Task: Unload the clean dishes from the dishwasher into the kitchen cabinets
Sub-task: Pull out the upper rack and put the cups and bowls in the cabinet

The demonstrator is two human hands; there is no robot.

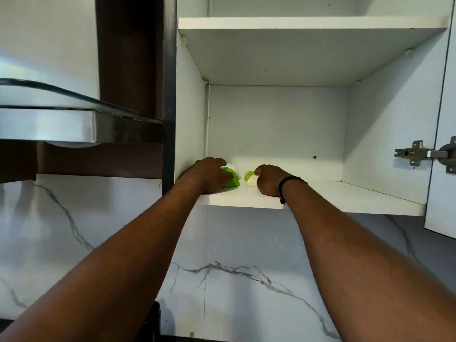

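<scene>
Both forearms reach up from the lower foreground, past the marbled wall panel [222, 267], to the lowest cabinet shelf [320, 196]. The left hand [208, 175] rests on that shelf near its front lip, by the left cabinet wall, its fingers [225, 178] curled over a green and white dish [232, 177]. The right hand [270, 180], with a dark wristband [286, 185], lies just beside it, fingers wrapped round a second green and white dish [250, 177]; most of that piece is hidden, so its shape cannot be told. The two dishes sit near each other with a narrow gap between them.

Judged risk: both pieces stand close to the shelf's front edge, so letting go here, or dragging a hand back across them, could tip one off. Sliding them together could knock one against the other. The open door and its hinge [414, 154] at the right could catch a withdrawing elbow. The upper shelf [308, 23] lies farthest.
</scene>
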